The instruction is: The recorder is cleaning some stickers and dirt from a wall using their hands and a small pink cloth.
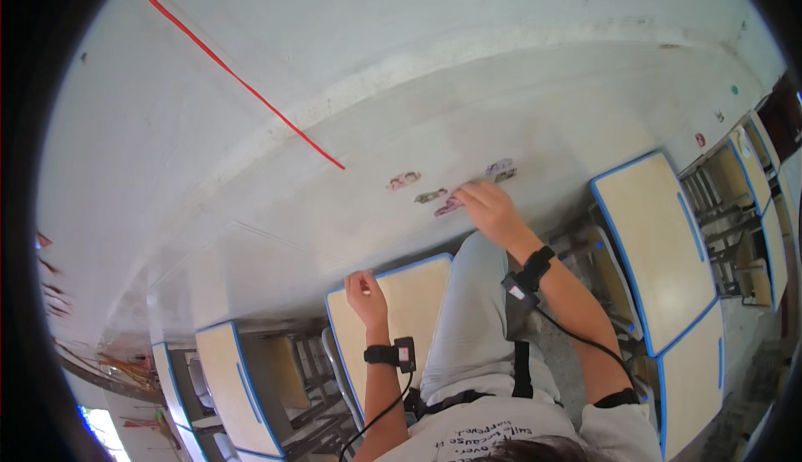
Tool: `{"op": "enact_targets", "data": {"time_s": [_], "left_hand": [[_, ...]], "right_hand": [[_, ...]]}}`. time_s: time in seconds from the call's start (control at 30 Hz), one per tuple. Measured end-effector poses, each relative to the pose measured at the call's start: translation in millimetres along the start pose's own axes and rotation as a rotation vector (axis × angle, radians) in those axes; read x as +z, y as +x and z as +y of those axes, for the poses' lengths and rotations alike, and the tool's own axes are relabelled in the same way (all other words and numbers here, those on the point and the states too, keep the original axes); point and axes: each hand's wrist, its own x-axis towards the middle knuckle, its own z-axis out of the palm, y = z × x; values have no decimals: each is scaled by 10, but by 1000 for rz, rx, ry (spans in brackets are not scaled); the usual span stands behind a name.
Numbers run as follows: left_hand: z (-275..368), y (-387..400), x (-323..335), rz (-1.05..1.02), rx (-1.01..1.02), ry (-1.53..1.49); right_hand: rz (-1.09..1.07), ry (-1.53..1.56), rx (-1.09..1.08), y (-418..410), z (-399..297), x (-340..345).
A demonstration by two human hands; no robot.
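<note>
My right hand (492,211) reaches out to the pale wall (551,111), its fingertips bunched at the upper end of a pinkish torn sticker (448,206). Whether the fingers pinch its edge is hidden. Close by on the wall are a greenish worn sticker (430,196), a reddish one (403,180), a bluish patch (499,166) and a dark patch (505,175). My left hand (366,298) is held with curled fingers over the far left corner of a wooden-topped desk (410,296). A small pale spot shows among those fingers; what it is cannot be made out.
A red strip (238,78) runs diagonally on the wall. My bent leg (473,311) is beside the near desk. More blue-edged desks stand right (655,236) and left (241,387), with chairs (301,368). Cables (576,333) trail from both wrist devices.
</note>
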Motion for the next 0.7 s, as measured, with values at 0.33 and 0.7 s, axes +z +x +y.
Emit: {"op": "enact_targets", "data": {"time_s": [0.33, 0.7], "left_hand": [[-57, -14, 38, -25, -52, 27], [-42, 6, 3, -13, -14, 34]], "right_hand": [[-80, -24, -88, 525, -53, -302], [81, 65, -1, 374, -125, -147]]}}
